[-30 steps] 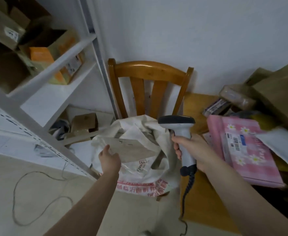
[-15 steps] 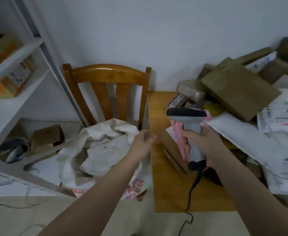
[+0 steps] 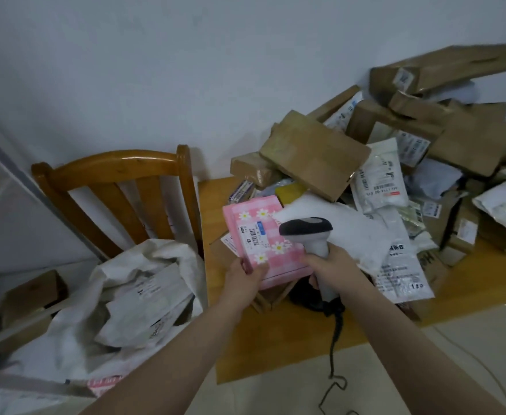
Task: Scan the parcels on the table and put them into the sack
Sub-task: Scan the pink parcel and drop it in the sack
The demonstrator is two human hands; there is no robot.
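A pink parcel with white daisies [image 3: 263,235] lies at the near left of the parcel heap on the wooden table [image 3: 212,211]. My left hand [image 3: 245,280] grips its near edge, thumb on top. My right hand [image 3: 329,265] holds a grey and black barcode scanner [image 3: 308,232] by the handle, its head just over the pink parcel's label. The white sack [image 3: 132,295] sits open on a wooden chair [image 3: 120,175] to the left, with white mailers inside.
Brown boxes [image 3: 314,154] and white poly mailers [image 3: 380,178] pile high across the table's right side against the wall. The scanner's cable [image 3: 332,354] hangs off the table's front edge. A white shelf frame and a cardboard box [image 3: 30,295] stand at far left.
My left hand left the sack, crossed to the table and took hold of the pink parcel. The view swung right toward the heap; the scanner stayed in my right hand.
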